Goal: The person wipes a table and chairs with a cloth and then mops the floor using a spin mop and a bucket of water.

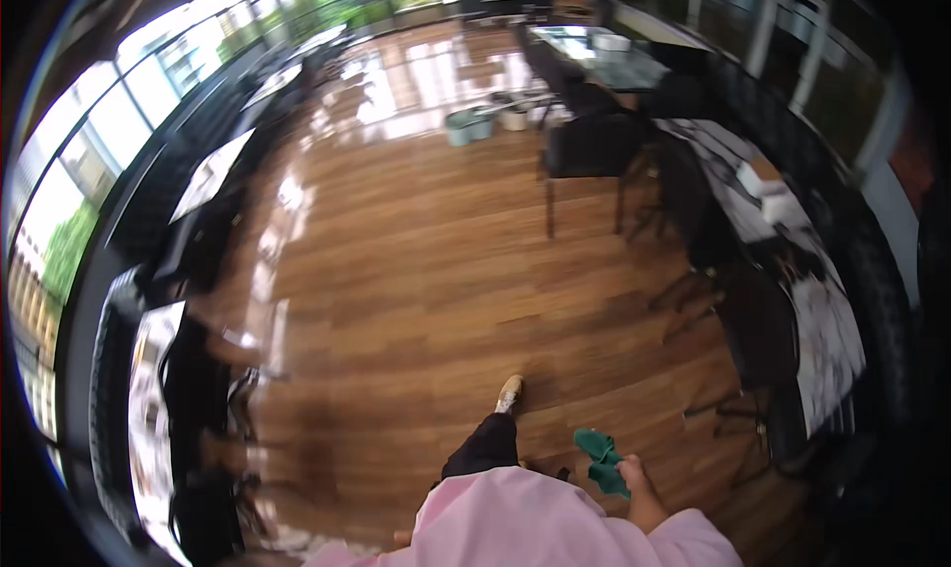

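Observation:
At the lower right, my right hand point(635, 474) is closed around a green cloth point(600, 460), which hangs in loose folds from both sides of the grip. Only a sliver of skin, seemingly my left hand point(401, 538), shows beside the pink top at the lower edge; its fingers are hidden. One foot in a light shoe point(509, 395) is stretched forward over the wooden floor point(426, 260).
Marble-patterned tables point(830, 339) and dark chairs point(753, 319) line the right side. More tables point(157, 369) with chairs run along the windows at left. A light blue-green bucket point(468, 127) stands ahead, near a black chair point(591, 148).

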A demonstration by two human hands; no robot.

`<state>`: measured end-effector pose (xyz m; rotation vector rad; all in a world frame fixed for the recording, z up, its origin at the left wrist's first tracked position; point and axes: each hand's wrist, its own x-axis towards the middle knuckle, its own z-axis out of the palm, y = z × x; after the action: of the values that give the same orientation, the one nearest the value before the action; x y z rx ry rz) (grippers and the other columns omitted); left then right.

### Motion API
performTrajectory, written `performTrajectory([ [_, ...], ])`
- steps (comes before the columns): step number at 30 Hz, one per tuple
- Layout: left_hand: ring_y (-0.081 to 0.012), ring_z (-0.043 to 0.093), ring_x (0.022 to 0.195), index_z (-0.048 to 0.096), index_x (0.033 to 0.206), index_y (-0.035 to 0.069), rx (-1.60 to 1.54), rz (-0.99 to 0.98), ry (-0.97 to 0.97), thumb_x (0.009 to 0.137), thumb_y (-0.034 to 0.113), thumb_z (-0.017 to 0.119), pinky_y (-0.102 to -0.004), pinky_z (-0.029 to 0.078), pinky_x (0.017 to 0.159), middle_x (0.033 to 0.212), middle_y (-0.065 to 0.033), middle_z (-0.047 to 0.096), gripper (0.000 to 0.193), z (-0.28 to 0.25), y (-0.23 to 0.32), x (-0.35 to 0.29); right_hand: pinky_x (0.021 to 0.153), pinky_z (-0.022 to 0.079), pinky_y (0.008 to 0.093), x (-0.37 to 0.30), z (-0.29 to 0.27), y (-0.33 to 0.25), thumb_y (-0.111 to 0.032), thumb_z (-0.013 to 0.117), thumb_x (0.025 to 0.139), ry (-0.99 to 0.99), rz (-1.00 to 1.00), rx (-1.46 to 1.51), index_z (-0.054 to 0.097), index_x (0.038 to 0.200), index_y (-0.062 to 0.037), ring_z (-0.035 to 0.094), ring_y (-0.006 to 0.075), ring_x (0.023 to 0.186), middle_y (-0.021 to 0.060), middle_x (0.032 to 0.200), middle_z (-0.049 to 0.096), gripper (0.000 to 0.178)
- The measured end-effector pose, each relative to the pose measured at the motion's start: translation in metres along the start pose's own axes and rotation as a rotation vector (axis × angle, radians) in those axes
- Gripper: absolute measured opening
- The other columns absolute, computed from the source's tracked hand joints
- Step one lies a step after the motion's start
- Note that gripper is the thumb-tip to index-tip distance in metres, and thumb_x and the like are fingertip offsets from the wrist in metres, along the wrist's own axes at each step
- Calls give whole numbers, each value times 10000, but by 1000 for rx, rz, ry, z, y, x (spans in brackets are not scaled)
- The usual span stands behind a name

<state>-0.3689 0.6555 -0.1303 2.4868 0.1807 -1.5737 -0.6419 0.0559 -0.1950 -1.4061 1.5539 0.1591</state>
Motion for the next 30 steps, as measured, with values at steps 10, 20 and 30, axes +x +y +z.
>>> performTrajectory([
  [10,-180,537,408,675,744,83,-480,425,-88,853,245,570,-346,435,359,574,-56,604,222,-232,376,114,849,554,425,19,-41,15,-199,722,753,336,196,-15,700,1022,-24,700,346,963,208,1046,716,322],
  [20,-128,653,611,784,980,61,-131,670,23,754,149,748,-287,485,481,815,-53,748,246,-306,672,86,660,513,447,-83,1,-16,-62,674,692,535,390,548,677,891,30,651,298,796,161,870,677,219],
  [30,-231,670,588,701,884,12,40,327,-227,889,91,670,-354,600,525,778,-133,683,85,-187,579,156,586,527,439,-104,99,133,-219,630,817,503,390,-178,698,745,-53,678,280,665,141,719,681,193],
])
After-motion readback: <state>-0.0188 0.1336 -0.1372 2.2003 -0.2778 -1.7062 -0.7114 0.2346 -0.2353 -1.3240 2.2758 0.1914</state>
